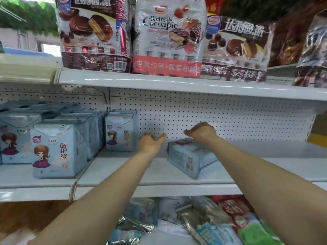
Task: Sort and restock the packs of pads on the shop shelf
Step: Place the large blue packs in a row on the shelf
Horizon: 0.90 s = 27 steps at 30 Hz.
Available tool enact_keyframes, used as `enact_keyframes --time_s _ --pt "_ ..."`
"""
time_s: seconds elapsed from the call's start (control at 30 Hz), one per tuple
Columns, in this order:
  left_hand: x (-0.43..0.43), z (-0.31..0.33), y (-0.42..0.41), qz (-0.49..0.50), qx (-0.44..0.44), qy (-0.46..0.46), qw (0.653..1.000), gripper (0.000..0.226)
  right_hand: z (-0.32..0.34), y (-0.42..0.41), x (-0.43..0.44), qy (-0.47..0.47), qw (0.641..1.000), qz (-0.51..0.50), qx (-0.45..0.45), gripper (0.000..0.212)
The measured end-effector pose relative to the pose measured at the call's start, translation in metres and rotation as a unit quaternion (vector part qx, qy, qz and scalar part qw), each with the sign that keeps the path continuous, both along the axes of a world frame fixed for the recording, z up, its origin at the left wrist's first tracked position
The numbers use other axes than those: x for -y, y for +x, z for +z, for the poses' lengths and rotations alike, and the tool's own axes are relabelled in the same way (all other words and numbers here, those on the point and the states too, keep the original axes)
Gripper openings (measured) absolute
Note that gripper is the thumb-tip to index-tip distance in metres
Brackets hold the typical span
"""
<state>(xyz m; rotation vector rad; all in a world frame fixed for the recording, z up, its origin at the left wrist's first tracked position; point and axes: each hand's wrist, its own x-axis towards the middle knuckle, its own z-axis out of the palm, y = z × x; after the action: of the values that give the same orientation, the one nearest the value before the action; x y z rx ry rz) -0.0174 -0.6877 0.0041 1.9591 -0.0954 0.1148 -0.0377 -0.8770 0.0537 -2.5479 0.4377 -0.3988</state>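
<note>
A light blue pack of pads (189, 157) lies on its side on the white middle shelf (159, 181), turned at an angle. My right hand (201, 132) rests on the top far end of this pack, fingers bent down over it. My left hand (152, 141) hovers just left of the pack, palm turned toward it with fingers relaxed, holding nothing. An upright pack (121, 131) stands against the pegboard left of my left hand. Several more upright blue packs (54, 149) with a cartoon girl fill the shelf's left part.
Big bags of chocolate pies (167, 36) stand on the upper shelf (159, 82) overhead. Below the middle shelf lies a jumble of mixed packets (203, 221). A yellow box (316, 137) sits at the far right. Bare shelf stretches right of the lying pack.
</note>
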Motion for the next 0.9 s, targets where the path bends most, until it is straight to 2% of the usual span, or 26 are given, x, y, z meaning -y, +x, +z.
enact_keyframes --time_s 0.1,0.2,0.37,0.43,0.5,0.6,0.77,0.9 --pt "0.028 -0.008 -0.026 -0.074 -0.096 0.003 0.993 0.060 -0.011 -0.019 0.031 0.003 0.997 -0.042 -0.061 0.068" --pt "0.047 -0.013 -0.037 -0.085 -0.142 -0.051 0.985 0.065 -0.022 -0.031 0.046 0.106 0.991 -0.032 -0.070 0.062" --pt "0.057 -0.015 -0.044 -0.085 -0.142 -0.144 0.976 0.036 -0.040 -0.034 0.044 0.202 0.977 0.008 -0.061 0.070" --pt "0.053 -0.013 -0.047 -0.089 -0.120 -0.175 0.973 0.025 -0.043 -0.034 0.041 0.247 0.967 0.027 -0.053 0.066" --pt "0.048 -0.012 -0.046 -0.085 -0.092 -0.176 0.976 0.023 -0.042 -0.039 0.037 0.275 0.960 0.040 -0.037 0.059" --pt "0.039 -0.007 -0.050 -0.071 -0.044 -0.183 0.979 0.036 -0.039 -0.042 0.030 0.290 0.955 0.064 -0.011 0.050" --pt "0.019 0.001 -0.056 -0.041 0.012 -0.187 0.981 0.067 -0.030 -0.048 0.007 0.339 0.930 0.142 0.020 0.055" --pt "0.006 0.002 -0.056 -0.030 0.038 -0.217 0.975 0.065 -0.027 -0.049 -0.014 0.344 0.922 0.169 0.044 0.062"
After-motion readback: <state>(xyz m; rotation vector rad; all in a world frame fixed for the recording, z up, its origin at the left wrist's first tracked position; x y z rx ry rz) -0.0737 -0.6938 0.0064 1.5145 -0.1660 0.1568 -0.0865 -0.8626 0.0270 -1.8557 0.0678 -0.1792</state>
